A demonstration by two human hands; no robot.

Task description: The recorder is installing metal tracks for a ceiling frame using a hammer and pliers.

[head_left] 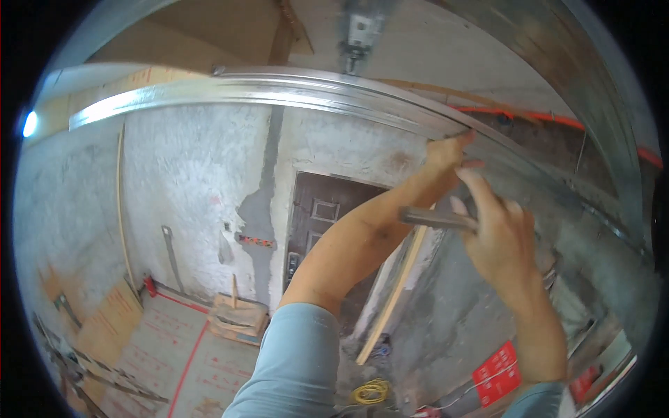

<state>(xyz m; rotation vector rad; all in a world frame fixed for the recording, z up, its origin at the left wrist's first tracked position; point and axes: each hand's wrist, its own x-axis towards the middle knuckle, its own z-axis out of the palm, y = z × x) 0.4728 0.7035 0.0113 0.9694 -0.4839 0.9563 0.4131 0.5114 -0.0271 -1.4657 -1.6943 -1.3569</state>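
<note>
My left hand (447, 153) reaches up to a long silvery metal channel (293, 90) that runs overhead. Its fingers close on the channel's lower edge, and some are hidden behind the wrist. Just below it and to the right, my right hand (503, 226) is wrapped round a dark grey hand tool (435, 218). The tool's blunt, bar-like end points left, past my left forearm. My fist covers the rest of it, and motion blurs it, so its exact kind cannot be told.
A metal hanger bracket (357, 42) comes down from the ceiling to the channel. Behind stands a plastered wall (195, 181) with a dark door (324, 209). A wooden batten (394, 299) leans below. A yellow cable coil (371, 391), a red sheet (497, 374) and a bag (237, 318) lie low down.
</note>
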